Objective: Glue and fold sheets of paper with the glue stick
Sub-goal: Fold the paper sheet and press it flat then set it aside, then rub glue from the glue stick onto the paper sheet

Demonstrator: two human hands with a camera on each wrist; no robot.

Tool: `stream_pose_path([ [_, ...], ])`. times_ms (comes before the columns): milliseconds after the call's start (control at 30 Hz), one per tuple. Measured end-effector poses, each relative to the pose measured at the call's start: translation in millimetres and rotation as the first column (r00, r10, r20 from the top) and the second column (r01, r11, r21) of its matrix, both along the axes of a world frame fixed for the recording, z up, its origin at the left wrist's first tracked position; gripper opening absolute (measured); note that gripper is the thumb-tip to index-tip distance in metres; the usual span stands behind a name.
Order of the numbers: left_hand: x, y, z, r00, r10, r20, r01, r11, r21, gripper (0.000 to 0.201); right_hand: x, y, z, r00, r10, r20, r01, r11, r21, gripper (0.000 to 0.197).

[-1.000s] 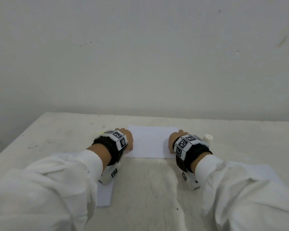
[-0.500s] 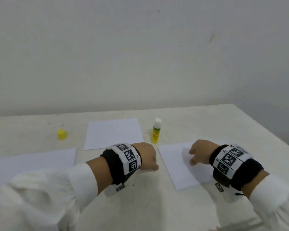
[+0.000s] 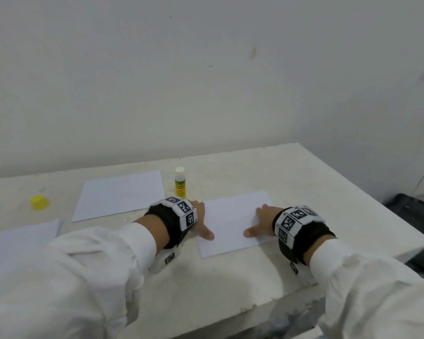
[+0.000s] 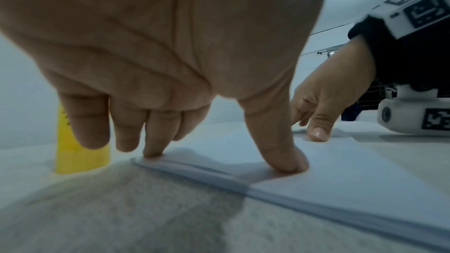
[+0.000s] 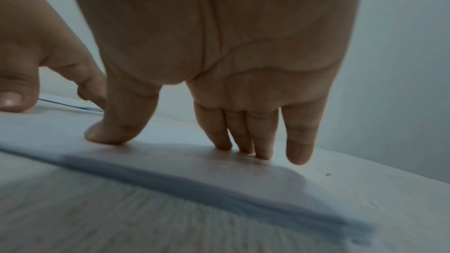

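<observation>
A white sheet of paper (image 3: 233, 216) lies flat on the table's right part. My left hand (image 3: 202, 221) rests on its left edge, with thumb and fingertips (image 4: 152, 151) pressing the paper (image 4: 340, 170) down. On the sheet's right half my right hand (image 3: 257, 221) presses with straight fingers (image 5: 261, 141) and thumb. The paper (image 5: 170, 164) shows more than one layer at its near edge. The glue stick (image 3: 180, 182) stands upright and uncapped just behind my left hand, and shows as a yellow tube (image 4: 80, 153) in the left wrist view.
A second white sheet (image 3: 120, 194) lies left of the glue stick, and a third sheet (image 3: 22, 236) at the near left. A yellow cap (image 3: 39, 202) sits at the far left. The table's right edge (image 3: 367, 199) is close, with a dark object (image 3: 416, 216) beyond it.
Both hands left the middle sheet and moved right onto the right-hand sheet. Their fingers went from loosely curled to spread and pressing on it. The head view swung right.
</observation>
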State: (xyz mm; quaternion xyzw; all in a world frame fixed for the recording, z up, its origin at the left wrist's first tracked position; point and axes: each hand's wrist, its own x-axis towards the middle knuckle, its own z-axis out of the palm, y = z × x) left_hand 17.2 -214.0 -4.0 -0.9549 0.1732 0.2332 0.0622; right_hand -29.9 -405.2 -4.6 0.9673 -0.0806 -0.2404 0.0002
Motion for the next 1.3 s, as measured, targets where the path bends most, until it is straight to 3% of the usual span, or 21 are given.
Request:
stream_pose_path([
  [267,-9.1,-11.0,10.7,0.995,0.091,-0.034,-0.092,0.995,-0.029,0.119,-1.2,2.5,4.7,0.998,0.053,-0.023,-0.054,0.997,-0.063,0.075],
  [367,-12.4,-12.6,12.7,0.993,0.11,-0.041,-0.112,0.992,-0.05,0.118,-2.3,3.5,8.1,0.997,0.067,-0.033,-0.07,0.994,-0.081,0.058],
  [433,-14.8,-15.0,14.5,0.995,0.097,-0.033,-0.099,0.992,-0.078,0.112,-1.8,5.2,9.7,0.998,0.062,-0.031,-0.065,0.994,-0.085,0.057],
  [533,-19.0,-17.4,17.6,0.996,0.086,-0.028,-0.089,0.985,-0.148,0.105,0.2,5.6,9.7,0.998,0.057,-0.029,-0.059,0.995,-0.084,0.057],
  [600,-22.5,-17.2,18.2,0.991,0.121,-0.058,-0.132,0.953,-0.274,0.109,-1.0,5.5,10.3,0.998,0.061,-0.034,-0.064,0.994,-0.086,0.057],
  [700,-26.1,-13.4,18.3,0.961,0.251,-0.114,-0.271,0.783,-0.56,0.105,-2.2,3.9,9.5,0.998,0.065,-0.026,-0.067,0.996,-0.063,0.055],
  [800,-31.3,-7.7,17.7,0.843,0.415,-0.342,-0.514,0.437,-0.738,0.079,-4.7,-0.9,9.3,1.0,0.018,0.017,-0.019,0.997,0.075,0.062],
  [867,-35.4,-3.9,18.5,0.75,0.401,-0.526,-0.642,0.252,-0.724,0.056,-13.0,-0.7,15.1,0.998,-0.006,0.066,-0.006,0.985,0.175,0.075],
  [933,-42.0,-1.4,19.8,0.686,0.349,-0.638,-0.725,0.258,-0.638,0.032,-24.0,3.1,24.5,0.984,0.036,0.172,-0.076,0.97,0.229,0.058],
  [1033,-45.7,-0.7,16.2,0.661,0.349,-0.664,-0.75,0.29,-0.594,0.024,-46.0,15.3,38.4,0.948,0.155,0.277,-0.243,0.915,0.321,0.03],
  [1133,-47.6,-0.3,14.8,0.603,0.34,-0.722,-0.794,0.169,-0.584,0.023,-70.8,32.3,43.3,0.945,0.285,0.159,-0.327,0.837,0.44,0.037],
  [1200,-50.0,0.3,16.1,0.55,0.288,-0.784,-0.83,0.083,-0.552,0.022,-81.5,42.6,38.5,0.911,0.407,0.069,-0.401,0.834,0.379,0.049],
  [1300,-51.4,0.9,16.0,0.524,0.239,-0.817,-0.847,0.046,-0.53,0.02,-86.5,49.7,24.1,0.868,0.496,-0.001,-0.486,0.85,0.205,0.057],
])
